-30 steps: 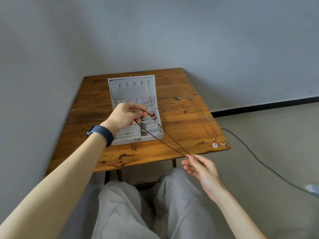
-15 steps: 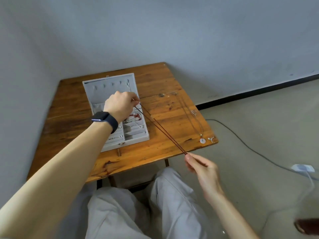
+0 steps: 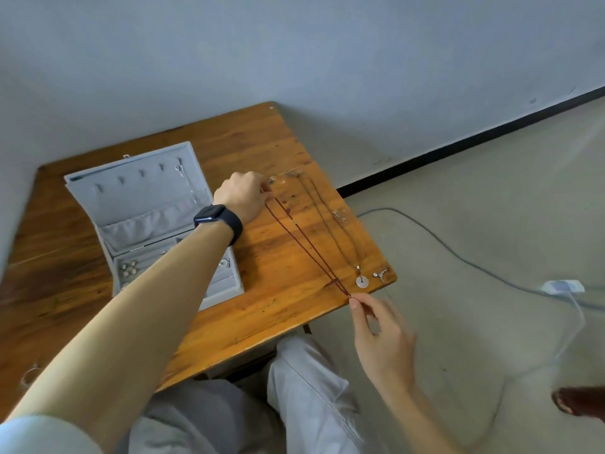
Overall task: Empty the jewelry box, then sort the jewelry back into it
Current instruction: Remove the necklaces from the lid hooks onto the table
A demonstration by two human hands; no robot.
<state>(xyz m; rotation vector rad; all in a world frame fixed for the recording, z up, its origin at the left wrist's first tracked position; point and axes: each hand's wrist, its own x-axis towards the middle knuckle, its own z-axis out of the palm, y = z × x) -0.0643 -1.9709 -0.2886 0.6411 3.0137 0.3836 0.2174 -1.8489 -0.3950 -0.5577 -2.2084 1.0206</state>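
Observation:
A grey jewelry box (image 3: 137, 204) lies open on the wooden table (image 3: 268, 322), with small pieces still in its tray. A dark red cord necklace (image 3: 307, 244) is stretched taut over the table's right part. My left hand (image 3: 244, 194), a dark watch on its wrist, grips the far end right of the box. My right hand (image 3: 379, 332) pinches the near end just off the table's front right corner. Beside the cord lies a grey necklace with a white ring pendant (image 3: 361, 282), and a small silver piece (image 3: 379, 274) sits by the corner.
The table stands in a corner between two grey walls. A grey cable (image 3: 458, 253) runs across the floor to a white plug (image 3: 563, 286) on the right. My knees in light trousers (image 3: 294, 398) are below the table's front edge. A small silver piece (image 3: 339, 216) lies near the right edge.
My left hand has lifted the red cord's end out of the box and carried it right, over the bare table. My right hand kept its pinch near the corner. The view swung right.

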